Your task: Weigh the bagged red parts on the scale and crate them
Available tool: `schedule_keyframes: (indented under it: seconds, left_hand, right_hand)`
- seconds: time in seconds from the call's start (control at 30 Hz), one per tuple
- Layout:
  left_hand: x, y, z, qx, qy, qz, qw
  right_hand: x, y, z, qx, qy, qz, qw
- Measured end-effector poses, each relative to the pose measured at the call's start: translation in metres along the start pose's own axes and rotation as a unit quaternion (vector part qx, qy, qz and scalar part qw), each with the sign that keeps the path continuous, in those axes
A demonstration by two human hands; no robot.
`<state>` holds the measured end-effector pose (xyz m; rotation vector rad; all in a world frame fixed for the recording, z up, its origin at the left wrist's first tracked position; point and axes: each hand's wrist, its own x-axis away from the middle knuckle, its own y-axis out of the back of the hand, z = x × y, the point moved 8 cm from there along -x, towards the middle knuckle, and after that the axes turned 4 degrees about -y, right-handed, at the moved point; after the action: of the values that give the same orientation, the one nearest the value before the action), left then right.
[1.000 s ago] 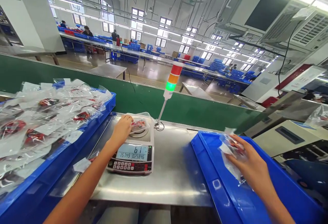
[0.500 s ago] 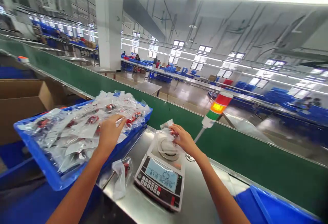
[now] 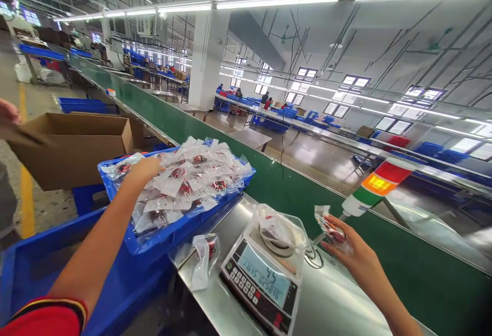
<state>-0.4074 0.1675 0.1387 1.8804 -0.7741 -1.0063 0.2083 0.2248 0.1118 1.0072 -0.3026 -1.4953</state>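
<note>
My left hand reaches into a blue bin heaped with clear plastic bags that hold red and black parts; its fingers rest on the bags and are partly hidden. My right hand is closed on one such small bag, held just right of a digital scale. The scale's pan lies under a clear plastic cover, and its display is lit. Another small bag lies on the steel table left of the scale.
A green conveyor wall runs behind the steel table. A signal tower lamp leans beside the scale. An open cardboard box stands at the left, with another person's hand above it. More blue bins sit below at the left.
My view has swung left. My right hand lifted a small bag off the scale and moved right. My left hand pushed farther into the bin of bags.
</note>
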Motion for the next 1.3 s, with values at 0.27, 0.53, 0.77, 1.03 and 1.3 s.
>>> schedule_keyframes:
  seconds: [0.27,0.53,0.77,1.03,1.3]
  left_hand:
    - [0.066,-0.013,-0.098,0.094,-0.184,-0.031,0.978]
    - [0.15,-0.056,-0.264,0.298,-0.39,0.077,0.868]
    - [0.163,-0.125,-0.299,0.326,-0.427,0.149,0.83]
    - [0.126,-0.139,-0.294,0.587,-0.213,0.17,0.762]
    - [0.069,-0.087,-0.21,0.642,-0.042,-0.067,0.762]
  right_hand:
    - [0.041,0.01,-0.018,-0.222,-0.155,0.0,0.963]
    - [0.08,0.003,-0.036,-0.444,-0.247,-0.05,0.86]
    - [0.1,0.012,-0.058,-0.275,-0.22,-0.028,0.936]
    - [0.036,0.001,-0.006,-0.12,-0.102,-0.047,0.986]
    - [-0.008,-0.074,0.02,0.06,0.042,0.111,0.991]
